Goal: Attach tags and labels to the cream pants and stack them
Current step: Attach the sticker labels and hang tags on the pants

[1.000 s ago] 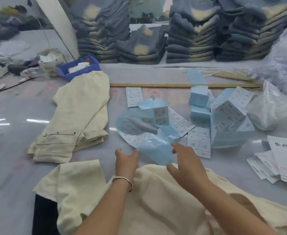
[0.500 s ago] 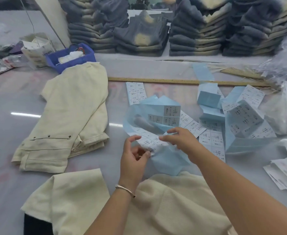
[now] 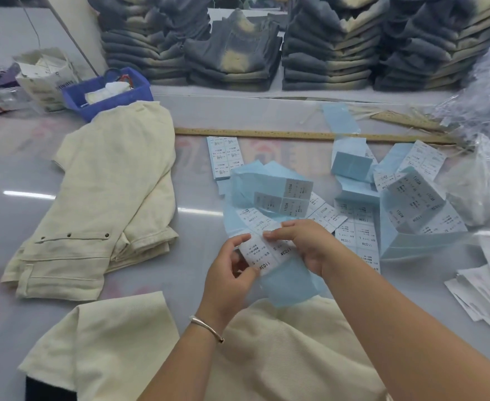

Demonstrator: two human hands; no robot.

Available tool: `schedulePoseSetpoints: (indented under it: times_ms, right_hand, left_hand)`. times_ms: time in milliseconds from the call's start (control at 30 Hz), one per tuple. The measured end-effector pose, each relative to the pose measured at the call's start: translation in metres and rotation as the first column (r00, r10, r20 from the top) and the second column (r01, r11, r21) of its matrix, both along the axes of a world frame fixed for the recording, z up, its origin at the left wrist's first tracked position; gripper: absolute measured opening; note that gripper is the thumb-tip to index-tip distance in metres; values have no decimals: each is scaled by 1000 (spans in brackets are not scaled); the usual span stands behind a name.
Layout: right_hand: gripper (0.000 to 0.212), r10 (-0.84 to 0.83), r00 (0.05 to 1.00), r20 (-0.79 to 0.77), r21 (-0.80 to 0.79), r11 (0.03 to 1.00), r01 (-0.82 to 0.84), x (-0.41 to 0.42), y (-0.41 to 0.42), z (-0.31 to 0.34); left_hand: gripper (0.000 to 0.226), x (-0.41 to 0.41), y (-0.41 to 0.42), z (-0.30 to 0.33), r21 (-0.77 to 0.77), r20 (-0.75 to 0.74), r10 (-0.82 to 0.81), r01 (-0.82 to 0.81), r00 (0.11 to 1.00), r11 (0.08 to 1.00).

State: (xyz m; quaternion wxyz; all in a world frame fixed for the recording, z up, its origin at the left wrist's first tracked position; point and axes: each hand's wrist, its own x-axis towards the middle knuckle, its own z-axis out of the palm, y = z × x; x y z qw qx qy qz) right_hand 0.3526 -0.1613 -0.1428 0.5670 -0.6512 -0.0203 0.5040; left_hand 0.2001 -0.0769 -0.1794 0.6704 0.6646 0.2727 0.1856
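Single head-worn wide-angle view looks forward and down from above my forearms, close over my hands (image 3: 267, 256), across the table (image 3: 12, 175) toward stacked jeans (image 3: 232, 50) at the far edge.

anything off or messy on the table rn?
Mostly the label sheets: strewn loose and overlapping on curled blue backing right of the hands, not stacked. The folded cream pants lie neat. Both hands, left and right, pinch one sheet.

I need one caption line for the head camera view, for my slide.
Both hands, left hand and right hand, pinch a label sheet above unfolded cream pants.
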Motion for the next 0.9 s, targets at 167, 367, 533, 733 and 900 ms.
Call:
schedulePoseSetpoints:
  times_ms: [167,367,533,733,900]
  right_hand:
    - [19,27,993,117,29,999,-31,-4,-2,3]
    - [17,30,978,205,9,999,-33,-11,-1,5]
    - [21,18,955,297,-23,1000,-11,-15,3,9]
    - [32,25,941,337,-30,999,-16,-20,7,12]
    - [33,-20,937,349,-60,997,44,-23,13,10]
  left_hand:
    - [8,2,5,2,319,-80,222,-186,972,929]
    - [16,6,2,8,687,28,277,-220,960,693]
    - [15,9,-3,8,728,64,269,-230,961,646]
    - [13,8,-7,8,710,63,292,-249,954,659]
    - [16,7,-7,6,781,132,327,-301,936,547]
